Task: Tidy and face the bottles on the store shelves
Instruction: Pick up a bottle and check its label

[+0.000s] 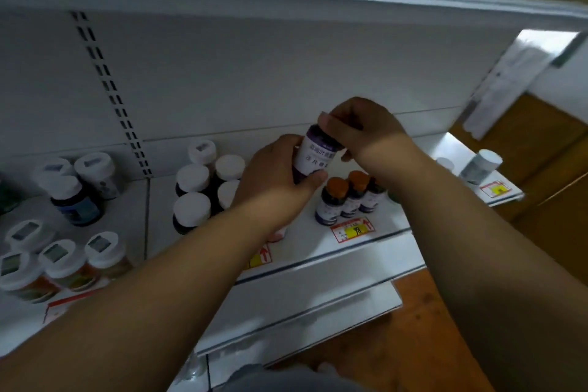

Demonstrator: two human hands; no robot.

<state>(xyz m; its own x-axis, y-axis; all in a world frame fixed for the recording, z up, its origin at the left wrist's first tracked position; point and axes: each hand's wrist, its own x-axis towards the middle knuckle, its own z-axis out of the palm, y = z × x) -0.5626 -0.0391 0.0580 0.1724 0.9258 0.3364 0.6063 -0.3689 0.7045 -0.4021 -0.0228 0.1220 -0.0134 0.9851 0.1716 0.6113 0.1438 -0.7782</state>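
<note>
Purple with a white label — that is the bottle [313,154] you hold up, tilted, left hand [276,183] round its bottom, right hand [359,127] gripping its top.

We hold both bare forearms out in front of us, reaching forward and upward, the two converging toward the middle. Our left hand [280,181] comes in from the lower left, its fingers curled round the lower body of a bottle [313,154] with the thumb pressed across its front. Our right hand [359,127] comes from the lower right with the wrist bent, fingers and thumb curled over the bottle's top in a firm grip. The hands sit close together, nearly touching, one above the other.
</note>
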